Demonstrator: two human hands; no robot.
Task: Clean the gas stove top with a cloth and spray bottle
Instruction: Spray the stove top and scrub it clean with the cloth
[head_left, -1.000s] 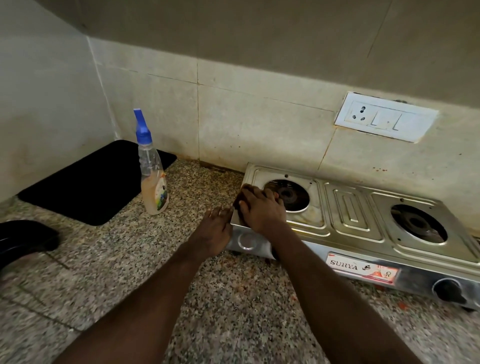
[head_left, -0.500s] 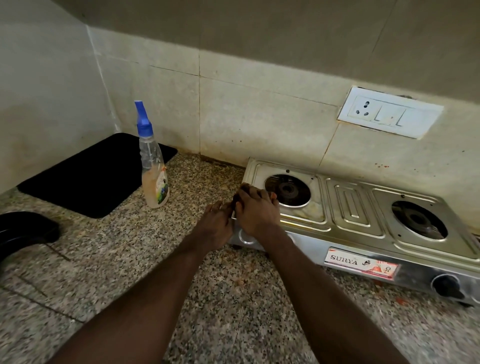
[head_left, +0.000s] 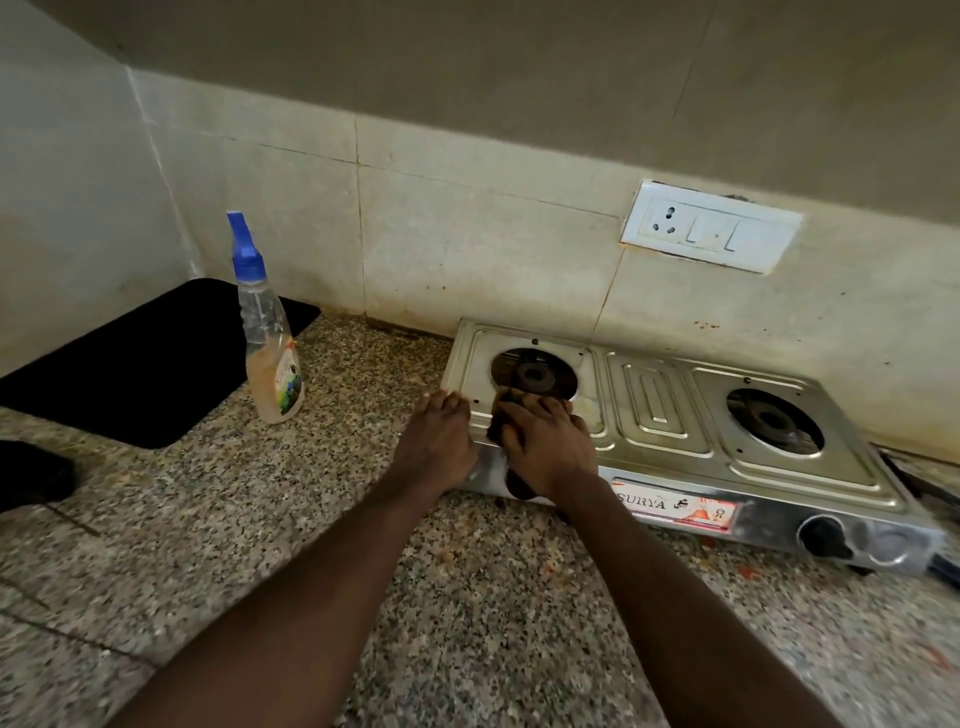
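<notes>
A sticker (head_left: 680, 510) on the near front panel of the steel gas stove (head_left: 654, 410) reads "SURYA"; the spray bottle (head_left: 267, 332) label, far left, is illegible.

I'm getting a dim, yellowish feed under soft, flat light, brightest on the left wall (head_left: 62, 182) and darker along the top, with only a thin shadow under the front of the gas stove (head_left: 675, 415). Its steel top shows a dull sheen rather than hard glare, while the black mat (head_left: 130, 364) and the dark cloth (head_left: 494, 422) under the right hand (head_left: 545, 447) sink into murk without detail. The wide lens bows the wall tiles (head_left: 467, 234) and stretches the granite countertop (head_left: 208, 519) at the edges, and fine detail looks slightly smeared.
</notes>
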